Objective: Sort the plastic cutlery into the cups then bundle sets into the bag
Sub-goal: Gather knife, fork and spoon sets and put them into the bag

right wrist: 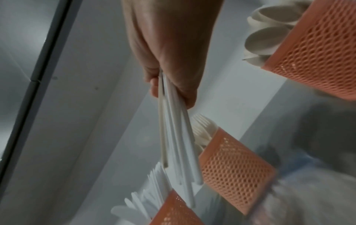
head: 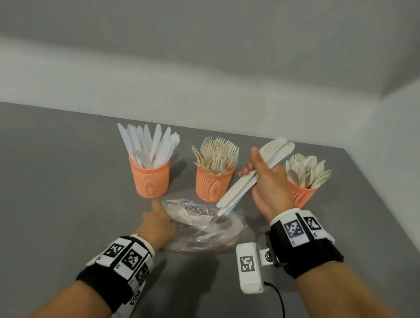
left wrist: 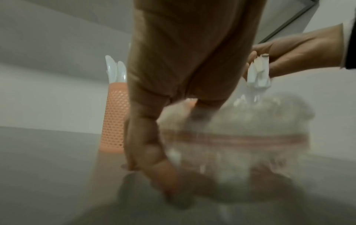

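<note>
ideally the right hand (head: 268,177), fist tight around the cutlery set (head: 250,176), slides handles-first into the bag (head: 202,227) whose mouth the left hand (head: 159,223) pinches.

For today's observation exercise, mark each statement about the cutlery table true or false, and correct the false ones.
1. The right hand holds a cutlery bundle. True.
2. The fork cup stands between the knife cup and spoon cup. True.
3. The cups are blue. False: orange mesh.
4. The left hand holds a spoon. False: it grips the clear bag.
5. The bundle lies inside the bag. False: its handle ends only reach the bag's opening.
</note>
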